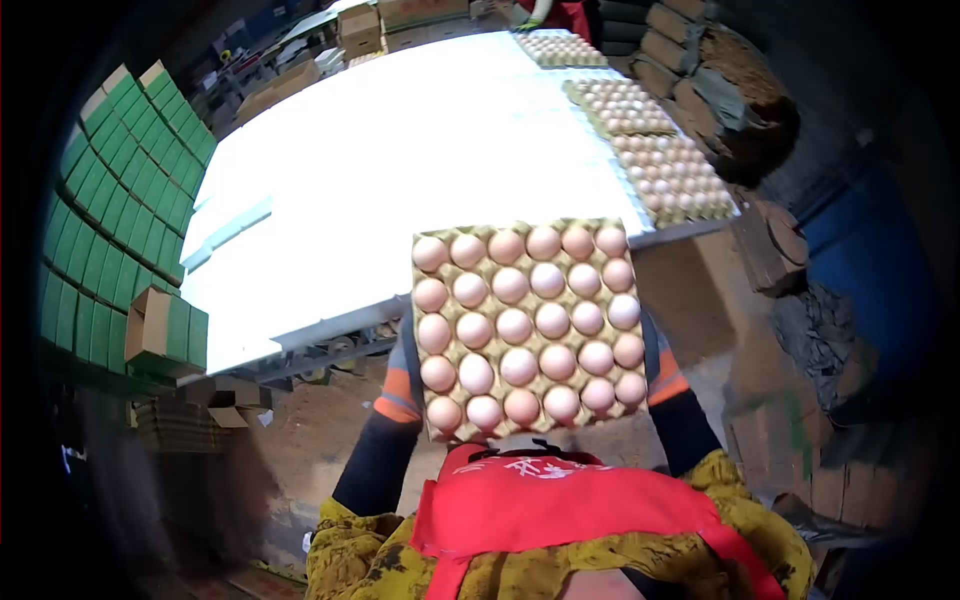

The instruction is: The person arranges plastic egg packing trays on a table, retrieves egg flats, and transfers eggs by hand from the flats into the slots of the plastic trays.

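Note:
A cardboard tray (530, 308) full of pink-brown eggs is held level in front of my red apron (560, 505). My left hand (406, 345), in a dark glove with an orange and grey cuff, grips the tray's left side; its fingers are mostly hidden by the tray. On the right side my right hand (653, 345), gloved the same way, holds the opposite edge, fingers also mostly hidden. Just beyond the tray lies the bright white table (400, 170).
Several egg trays (675, 178) line the table's right edge. Green boxes (125, 150) are stacked at left, with an open carton (150, 325) beside them. Sacks (665, 55) stand at the back right. Across the table, a person's gloved hand (528, 25) touches the far tray.

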A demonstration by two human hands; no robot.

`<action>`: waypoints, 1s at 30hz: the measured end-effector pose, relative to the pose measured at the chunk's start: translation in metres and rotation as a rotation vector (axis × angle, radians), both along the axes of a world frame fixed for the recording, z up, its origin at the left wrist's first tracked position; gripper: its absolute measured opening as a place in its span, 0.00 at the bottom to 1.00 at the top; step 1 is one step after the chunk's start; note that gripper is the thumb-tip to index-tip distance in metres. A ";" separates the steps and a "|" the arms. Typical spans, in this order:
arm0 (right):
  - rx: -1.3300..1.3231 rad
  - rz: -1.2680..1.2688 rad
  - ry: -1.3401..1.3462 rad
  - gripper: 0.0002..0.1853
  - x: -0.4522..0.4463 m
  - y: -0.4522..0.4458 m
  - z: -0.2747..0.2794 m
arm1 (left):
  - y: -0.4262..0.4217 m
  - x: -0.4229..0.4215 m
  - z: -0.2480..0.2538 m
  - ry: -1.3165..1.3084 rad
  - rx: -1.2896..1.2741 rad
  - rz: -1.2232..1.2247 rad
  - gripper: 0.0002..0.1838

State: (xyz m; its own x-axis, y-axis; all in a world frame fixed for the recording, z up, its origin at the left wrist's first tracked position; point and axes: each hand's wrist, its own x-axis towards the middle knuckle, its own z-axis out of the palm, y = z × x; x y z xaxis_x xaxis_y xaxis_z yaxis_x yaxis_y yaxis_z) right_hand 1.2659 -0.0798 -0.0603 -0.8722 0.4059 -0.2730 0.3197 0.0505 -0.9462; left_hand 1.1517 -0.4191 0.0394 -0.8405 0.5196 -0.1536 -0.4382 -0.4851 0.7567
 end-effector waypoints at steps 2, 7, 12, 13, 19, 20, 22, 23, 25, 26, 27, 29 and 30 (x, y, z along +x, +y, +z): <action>-0.033 0.025 0.027 0.24 -0.019 0.004 0.002 | -0.004 -0.007 -0.012 -0.022 0.050 0.065 0.24; -0.139 0.033 0.073 0.24 -0.007 0.005 0.001 | 0.005 0.016 -0.005 -0.006 0.022 -0.031 0.24; -0.279 0.063 0.165 0.24 -0.033 0.001 -0.021 | -0.004 -0.014 -0.081 0.145 -0.055 -0.089 0.22; -0.318 0.079 0.187 0.24 -0.046 -0.001 -0.023 | -0.010 -0.027 -0.098 0.140 -0.038 -0.075 0.21; -0.006 0.085 0.239 0.23 -0.072 0.016 -0.022 | -0.124 -0.140 -0.219 0.574 -1.038 0.264 0.21; 0.130 0.049 0.372 0.22 -0.044 0.019 0.008 | -0.110 -0.138 -0.174 0.671 -0.971 0.395 0.22; 0.174 0.002 0.412 0.23 0.012 0.055 0.077 | -0.050 -0.097 -0.024 0.828 -0.799 0.513 0.22; 0.246 -0.044 0.530 0.26 0.045 0.075 0.100 | -0.017 -0.076 0.030 0.885 -0.698 0.512 0.22; 0.219 -0.132 0.807 0.29 0.123 0.110 0.162 | 0.061 -0.007 0.123 1.139 -0.508 0.517 0.23; 0.392 -0.218 0.814 0.31 0.175 0.117 0.209 | 0.081 0.025 0.146 1.323 -0.546 0.565 0.23; 0.556 -0.277 0.832 0.31 0.223 0.122 0.246 | 0.100 0.057 0.169 1.503 -0.576 0.629 0.23; 0.931 -0.377 0.813 0.31 0.311 0.122 0.301 | 0.138 0.111 0.191 1.771 -0.546 0.629 0.23; 1.098 -0.404 0.763 0.31 0.350 0.119 0.319 | 0.163 0.140 0.197 1.901 -0.503 0.578 0.23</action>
